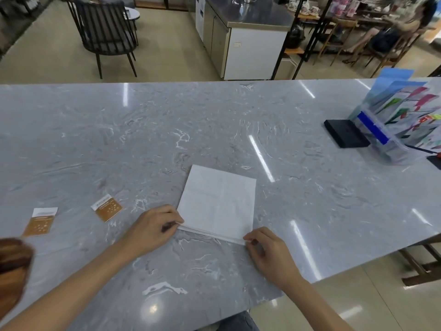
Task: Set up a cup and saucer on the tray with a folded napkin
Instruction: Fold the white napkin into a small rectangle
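A white paper napkin (218,201) lies flat on the grey marble counter (167,139), roughly square, with its near edge lifted slightly. My left hand (152,229) pinches the napkin's near left corner. My right hand (267,253) pinches the near right corner. Both hands rest on the counter at the napkin's near edge. No cup, saucer or tray is in view.
Two small orange-and-white sachets (106,207) (41,222) lie on the counter to the left. At the far right stand a clear brochure holder (393,123) and a black box (346,133). The counter's right edge runs diagonally near my right forearm. Chairs and a seated person are beyond.
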Demonstrator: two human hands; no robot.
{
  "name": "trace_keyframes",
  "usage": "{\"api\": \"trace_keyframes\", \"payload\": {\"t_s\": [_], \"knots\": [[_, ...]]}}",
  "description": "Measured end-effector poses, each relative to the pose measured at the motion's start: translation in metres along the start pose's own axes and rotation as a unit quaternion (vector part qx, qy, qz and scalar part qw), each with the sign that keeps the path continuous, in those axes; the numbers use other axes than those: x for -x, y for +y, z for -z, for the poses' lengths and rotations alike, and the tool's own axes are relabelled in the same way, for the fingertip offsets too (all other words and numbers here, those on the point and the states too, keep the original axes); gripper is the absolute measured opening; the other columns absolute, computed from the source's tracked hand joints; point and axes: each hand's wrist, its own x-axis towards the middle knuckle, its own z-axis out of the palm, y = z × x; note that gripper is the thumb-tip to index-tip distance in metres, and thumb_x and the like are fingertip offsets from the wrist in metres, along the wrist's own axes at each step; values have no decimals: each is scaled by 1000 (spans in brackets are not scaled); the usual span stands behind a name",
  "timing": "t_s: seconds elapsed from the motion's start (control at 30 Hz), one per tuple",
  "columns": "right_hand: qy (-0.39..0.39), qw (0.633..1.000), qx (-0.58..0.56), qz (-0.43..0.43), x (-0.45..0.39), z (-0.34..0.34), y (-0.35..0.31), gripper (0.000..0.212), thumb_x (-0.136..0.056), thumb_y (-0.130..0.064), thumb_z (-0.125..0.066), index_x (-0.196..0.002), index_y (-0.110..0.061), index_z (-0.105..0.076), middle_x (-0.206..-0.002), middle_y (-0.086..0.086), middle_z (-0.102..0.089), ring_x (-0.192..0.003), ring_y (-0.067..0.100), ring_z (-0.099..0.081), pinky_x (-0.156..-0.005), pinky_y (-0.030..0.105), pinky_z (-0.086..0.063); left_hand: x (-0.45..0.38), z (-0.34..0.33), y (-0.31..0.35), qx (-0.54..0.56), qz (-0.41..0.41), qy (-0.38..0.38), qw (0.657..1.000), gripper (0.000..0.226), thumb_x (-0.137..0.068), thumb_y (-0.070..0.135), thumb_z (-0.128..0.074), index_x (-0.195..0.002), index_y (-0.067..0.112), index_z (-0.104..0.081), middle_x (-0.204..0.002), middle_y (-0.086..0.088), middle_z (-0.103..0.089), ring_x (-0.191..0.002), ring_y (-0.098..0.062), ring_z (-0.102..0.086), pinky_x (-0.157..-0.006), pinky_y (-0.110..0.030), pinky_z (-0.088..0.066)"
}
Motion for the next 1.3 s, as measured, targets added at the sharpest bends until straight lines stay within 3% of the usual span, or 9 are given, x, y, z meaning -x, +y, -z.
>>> {"api": "trace_keyframes", "payload": {"t_s": [0.1,0.37,0.5,0.77,1.07,1.13,1.23,1.3], "knots": [[4,1000,2,-15,2,0,-3,17,-89,-4,-74,-104,-13,-77,-99,0,-71,-81,14,-71,-70,26,-59,1,-1,-1,-5,-7,2,1000,17,-83,-3,-75,-92,11,-79,-89,6,-68,-67,0,-59,-67,-8,-45],[14,999,3,-39,4,-2,-4,16,-93,-3,-70,-107,-11,-75,-104,0,-72,-76,12,-66,-67,28,-58,4,-6,-4,-12,-16,32,999,10,-89,10,-71,-95,15,-76,-91,9,-67,-72,-7,-64,-66,-27,-56],[34,999,24,-34,6,-6,-4,17,-94,-1,-68,-108,-9,-73,-105,4,-69,-74,19,-68,-60,35,-59,5,-7,-4,-24,-22,37,999,16,-91,23,-60,-96,17,-74,-92,10,-66,-73,-2,-59,-66,-25,-55],[28,997,62,-44,7,-10,-11,19,-92,-5,-69,-109,-12,-72,-104,2,-69,-61,18,-66,-51,36,-58,8,-8,-5,-48,-39,39,997,11,-87,7,-71,-95,15,-74,-93,7,-67,-78,-2,-59,-72,-22,-54],[14,992,119,-37,13,-11,-15,25,-79,1,-79,-97,-17,-78,-95,-3,-73,-88,21,-69,-51,34,-59,11,-8,-9,-59,-42,11,997,15,-85,5,-73,-95,16,-74,-96,8,-68,-91,-9,-60,-77,-30,-55],[12,992,117,-38,12,-12,-13,24,-80,0,-79,-96,-17,-78,-94,-4,-73,-90,21,-68,-53,33,-60,12,-7,-8,-61,-45,8,997,7,-88,15,-70,-93,17,-75,-95,10,-68,-92,-9,-58,-76,-30,-55],[11,993,109,-41,7,-10,-14,18,-83,-8,-77,-96,-20,-77,-91,-9,-71,-88,18,-65,-52,28,-56,2,-5,-2,-85,-47,12,995,21,-89,35,-60,-83,21,-75,-91,13,-68,-95,-10,-55,-72,-28,-55],[27,993,105,-37,-8,-9,-16,14,-86,-13,-74,-97,-21,-76,-91,-9,-71,-90,17,-64,-53,27,-54,-17,-7,4,-90,-69,38,993,22,-89,33,-61,-81,19,-76,-93,8,-70,-98,-14,-57,-75,-29,-54]]}}
